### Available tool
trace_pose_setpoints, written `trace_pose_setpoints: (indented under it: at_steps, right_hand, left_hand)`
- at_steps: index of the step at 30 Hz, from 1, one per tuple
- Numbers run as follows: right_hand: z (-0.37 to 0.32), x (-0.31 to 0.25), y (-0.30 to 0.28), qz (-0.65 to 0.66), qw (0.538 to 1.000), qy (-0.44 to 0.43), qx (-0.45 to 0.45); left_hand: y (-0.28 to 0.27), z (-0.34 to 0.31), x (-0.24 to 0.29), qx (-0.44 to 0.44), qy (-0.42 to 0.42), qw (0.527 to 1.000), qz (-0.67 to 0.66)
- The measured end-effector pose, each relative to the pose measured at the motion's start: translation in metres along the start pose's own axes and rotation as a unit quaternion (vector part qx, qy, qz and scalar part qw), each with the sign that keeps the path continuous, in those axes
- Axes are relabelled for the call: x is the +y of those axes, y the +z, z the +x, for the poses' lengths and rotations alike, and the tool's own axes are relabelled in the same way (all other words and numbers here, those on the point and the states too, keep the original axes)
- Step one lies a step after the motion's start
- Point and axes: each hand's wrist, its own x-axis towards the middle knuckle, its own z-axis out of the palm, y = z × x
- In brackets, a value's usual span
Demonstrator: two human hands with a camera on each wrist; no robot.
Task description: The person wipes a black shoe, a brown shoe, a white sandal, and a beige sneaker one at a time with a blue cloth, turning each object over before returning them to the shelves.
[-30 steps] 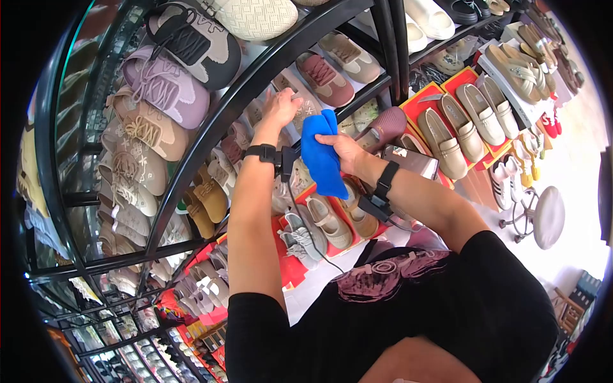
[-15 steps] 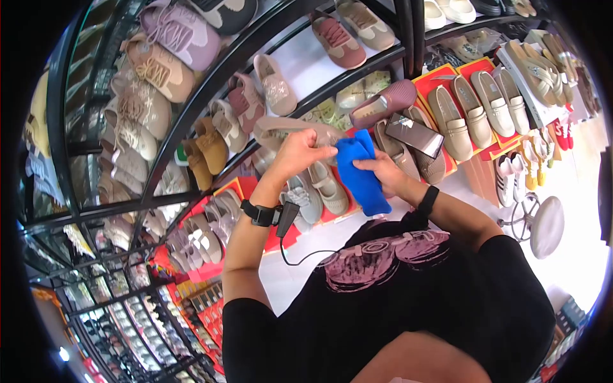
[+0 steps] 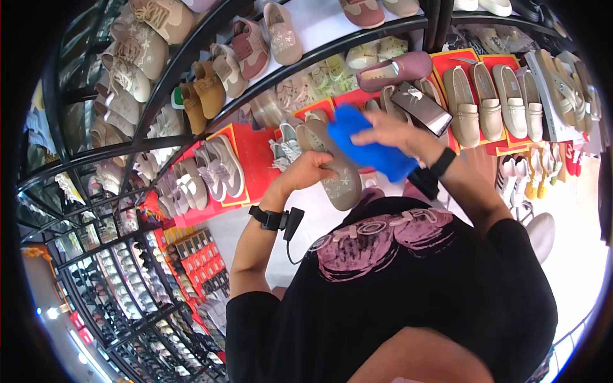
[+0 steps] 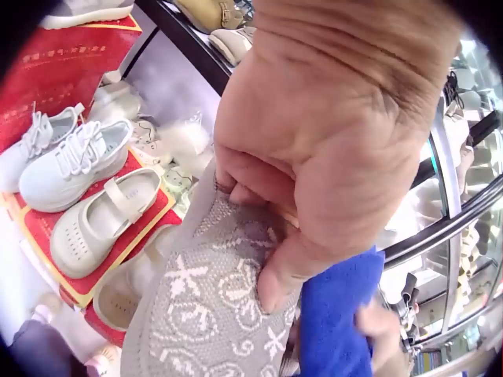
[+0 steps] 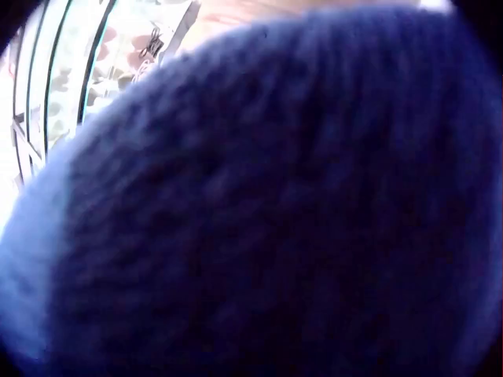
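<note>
My left hand (image 3: 303, 171) grips a beige-grey knit shoe (image 3: 343, 190) by its opening, the thumb lying on the upper. White flower embroidery covers the front of this shoe (image 4: 200, 314) in the left wrist view. In the head view its toe points down toward my body. My right hand (image 3: 394, 136), slightly blurred, holds a folded blue cloth (image 3: 391, 167) beside and partly over the shoe. From the left wrist, the blue cloth (image 4: 336, 322) shows right along the shoe's edge. The same cloth (image 5: 275, 196) fills most of the right wrist view and hides the right fingers there.
A phone (image 3: 421, 110) lies over shoes behind my right hand, near a mauve slip-on (image 3: 394, 71). Loafers (image 3: 464, 105) stand on red boxes to the right. Black-framed shelves (image 3: 332, 57) of shoes curve around the left and front. A round stool (image 3: 541, 235) stands at right.
My left hand has come back from the shelf with the knit shoe and turned it toe-down toward my body. My right hand has carried the blue cloth rightward and over the shoe's side.
</note>
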Motion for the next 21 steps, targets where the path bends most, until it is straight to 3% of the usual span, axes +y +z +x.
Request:
trace_pose_setpoints:
  at_steps: [2,3,5,7,8,12,14,15,17,19,21]
  right_hand:
    - [0.018,-0.025,-0.004,-0.074,0.992,-0.093,0.05]
    - [0.042,-0.02,-0.009,-0.175,0.972,-0.141,0.061]
    - [0.059,-0.026,0.004,-0.233,0.954,-0.171,0.082]
    - [0.065,-0.027,0.019,-0.381,0.882,-0.242,0.135]
    - [0.057,-0.029,0.024,-0.355,0.893,-0.254,0.11]
    - [0.026,-0.016,0.031,-0.412,0.884,-0.216,0.035]
    - [0.006,-0.004,0.032,-0.41,0.884,-0.225,0.002]
    - [-0.002,0.003,0.032,-0.41,0.881,-0.237,0.008]
    - [-0.02,0.003,0.026,-0.421,0.882,-0.212,0.007]
    - [-0.032,0.007,0.02,-0.432,0.882,-0.189,0.008]
    - [-0.039,0.014,0.016,-0.465,0.872,-0.146,0.043]
  left_hand:
    - [0.016,-0.007,0.016,-0.028,0.036,0.999,0.027]
    - [0.022,-0.007,0.017,-0.032,0.033,0.999,0.023]
    - [0.03,-0.006,0.018,-0.038,0.024,0.995,0.084]
    - [0.03,-0.009,0.027,-0.022,0.036,0.995,0.088]
    - [0.03,-0.01,0.03,-0.003,0.05,0.995,0.091]
    - [0.031,-0.015,0.011,0.049,0.044,0.997,0.041]
    - [0.03,-0.012,-0.001,0.128,0.147,0.979,-0.06]
    - [0.029,-0.012,-0.004,0.13,0.146,0.979,-0.065]
    - [0.023,-0.012,-0.01,0.139,0.04,0.985,-0.093]
    - [0.02,-0.007,-0.016,0.156,0.037,0.984,-0.081]
    - [0.023,-0.001,-0.005,0.27,0.041,0.928,-0.252]
